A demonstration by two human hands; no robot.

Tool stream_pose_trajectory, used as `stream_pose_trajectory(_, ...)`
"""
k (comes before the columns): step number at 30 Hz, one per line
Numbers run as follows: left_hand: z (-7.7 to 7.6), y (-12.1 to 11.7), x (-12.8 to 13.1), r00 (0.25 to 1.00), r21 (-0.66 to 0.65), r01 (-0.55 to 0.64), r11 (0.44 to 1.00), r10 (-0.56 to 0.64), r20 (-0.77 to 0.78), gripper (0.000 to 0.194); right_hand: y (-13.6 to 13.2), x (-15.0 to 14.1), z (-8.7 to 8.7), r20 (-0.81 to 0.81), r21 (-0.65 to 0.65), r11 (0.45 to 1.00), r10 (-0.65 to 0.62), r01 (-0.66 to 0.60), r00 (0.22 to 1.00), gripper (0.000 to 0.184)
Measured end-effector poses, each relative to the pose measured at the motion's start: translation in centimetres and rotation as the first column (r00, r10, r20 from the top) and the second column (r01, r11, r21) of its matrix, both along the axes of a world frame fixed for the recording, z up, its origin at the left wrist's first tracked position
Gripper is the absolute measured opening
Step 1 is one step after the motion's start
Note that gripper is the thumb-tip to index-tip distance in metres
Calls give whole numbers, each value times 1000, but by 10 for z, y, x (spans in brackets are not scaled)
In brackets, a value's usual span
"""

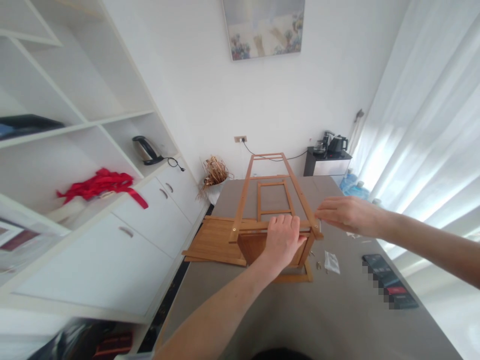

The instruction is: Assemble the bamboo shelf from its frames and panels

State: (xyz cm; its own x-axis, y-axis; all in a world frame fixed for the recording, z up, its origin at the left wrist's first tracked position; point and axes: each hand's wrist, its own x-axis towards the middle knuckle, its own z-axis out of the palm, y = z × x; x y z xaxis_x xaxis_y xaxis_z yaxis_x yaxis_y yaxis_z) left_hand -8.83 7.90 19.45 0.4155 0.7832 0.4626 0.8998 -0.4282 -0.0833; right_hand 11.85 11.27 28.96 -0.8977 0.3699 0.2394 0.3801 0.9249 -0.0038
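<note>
A wooden frame (267, 186) of thin bamboo-coloured bars stands on the grey table (300, 310), with a solid wooden panel at its near end. My left hand (283, 239) grips the near top bar of the frame, fingers curled over it. My right hand (347, 214) reaches in from the right, fingers pressed together at the frame's near right corner; what they pinch, if anything, is too small to see.
Flat slatted wooden panels (213, 243) lie left of the frame, overhanging the table edge. A small plastic bag (332, 261) and loose screws lie to the right, a dark phone (388, 280) beyond. White shelves and cabinets (123, 235) line the left.
</note>
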Motion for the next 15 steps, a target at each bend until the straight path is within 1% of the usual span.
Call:
stream_pose_trajectory(1,1,0,0,1000,0,2,1000,-2,-6,37,-1,2,1,-74,-67,994,-88,83,993,27)
stream_pose_trajectory(2,1,0,0,1000,0,4,1000,-4,-12,38,-2,5,0,-144,-159,971,-201,178,969,26)
stream_pose_trajectory(3,2,0,0,1000,-1,4,1000,-4,-19,38,-3,8,-5,-204,-275,923,-329,268,922,25)
stream_pose_trajectory(4,2,0,1,1000,-2,3,1000,-3,-26,39,-5,11,-13,-248,-410,848,-457,335,854,25)
stream_pose_trajectory(5,3,0,1,999,-2,4,1000,-4,-35,39,-7,14,-27,-280,-552,751,-576,362,768,25)
stream_pose_trajectory(6,3,0,2,999,-1,6,1000,-6,-43,38,-9,16,-44,-297,-695,637,-677,333,673,26)
stream_pose_trajectory(7,4,1,2,999,1,10,1000,-10,-50,37,-12,17,-66,-306,-811,529,-748,250,589,27)
stream_pose_trajectory(8,5,1,2,998,4,15,1000,-15,-54,37,-15,17,-91,-326,-889,437,-814,138,481,28)
stream_pose_trajectory(9,5,2,2,998,5,21,1000,-21,-54,37,-19,16,-119,-309,-940,340,-875,19,373,29)
stream_pose_trajectory(10,7,3,2,999,6,25,1000,-24,-49,38,-24,13,-148,-270,-962,256,-933,-90,237,31)
stream_pose_trajectory(11,8,4,2,999,6,24,1000,-23,-41,39,-29,9,-176,-210,-963,188,-972,-190,101,33)
stream_pose_trajectory(12,10,6,1,999,7,17,1000,-17,-31,40,-35,4,-203,-142,-951,143,-990,-276,-22,34)
stream_pose_trajectory(13,13,7,-1,1000,9,5,1000,-5,-19,41,-41,-1,-227,-70,-931,111,-989,-348,-128,35)
stream_pose_trajectory(14,15,9,-3,1000,14,-9,1000,9,-6,41,-47,-6,-246,-5,-914,97,-974,-394,-227,36)
stream_pose_trajectory(15,18,11,-6,1000,21,-25,999,25,9,40,-52,-11,-262,24,-914,89,-962,-396,-273,36)
